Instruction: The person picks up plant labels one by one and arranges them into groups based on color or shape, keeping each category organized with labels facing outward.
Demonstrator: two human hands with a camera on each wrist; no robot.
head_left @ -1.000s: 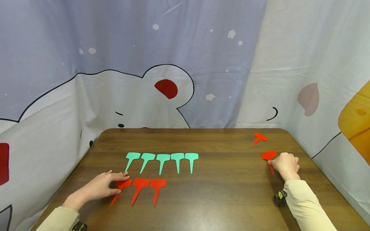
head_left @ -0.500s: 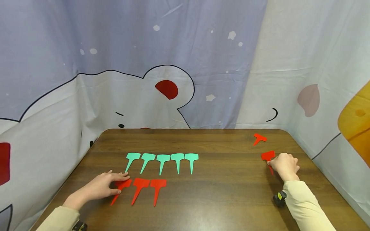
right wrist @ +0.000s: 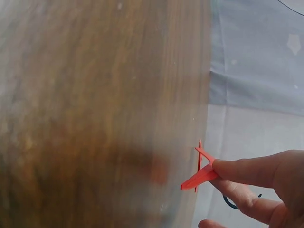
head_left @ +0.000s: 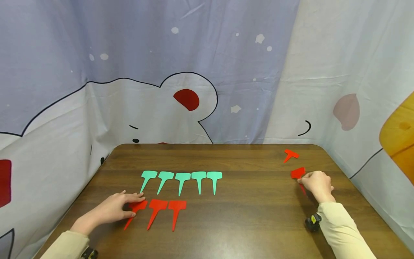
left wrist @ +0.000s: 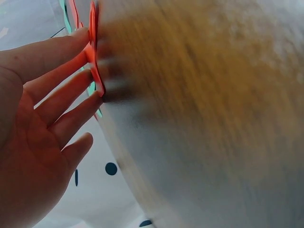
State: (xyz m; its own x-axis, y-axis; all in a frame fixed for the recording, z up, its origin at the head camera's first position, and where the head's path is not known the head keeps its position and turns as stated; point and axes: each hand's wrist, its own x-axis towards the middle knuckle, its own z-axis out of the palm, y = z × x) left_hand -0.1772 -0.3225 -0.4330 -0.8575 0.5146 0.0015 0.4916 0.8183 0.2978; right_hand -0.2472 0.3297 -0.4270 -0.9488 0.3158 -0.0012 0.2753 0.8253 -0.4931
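On the right of the head view, my right hand (head_left: 318, 185) pinches a red T-shaped plant label (head_left: 297, 173) by its stem, thumb against fingers. In the right wrist view that label (right wrist: 198, 178) tilts away from the tabletop. My left hand (head_left: 108, 208) rests with extended fingers over another red plant label (head_left: 138, 206), covering part of its head. The left wrist view shows the thumb and fingertips touching this label (left wrist: 97, 71). Two more red labels, a middle one (head_left: 157, 207) and a right one (head_left: 176, 207), lie beside it in a row.
Several mint-green plant labels (head_left: 182, 177) lie in a row behind the red ones. One red label (head_left: 290, 154) lies near the back right of the brown wooden table (head_left: 239, 216). A printed curtain (head_left: 239, 72) hangs behind the table and along its sides.
The red label in my right hand has shifted slightly left and away from me, its head tilting up. My left hand and the rows of labels have stayed put.
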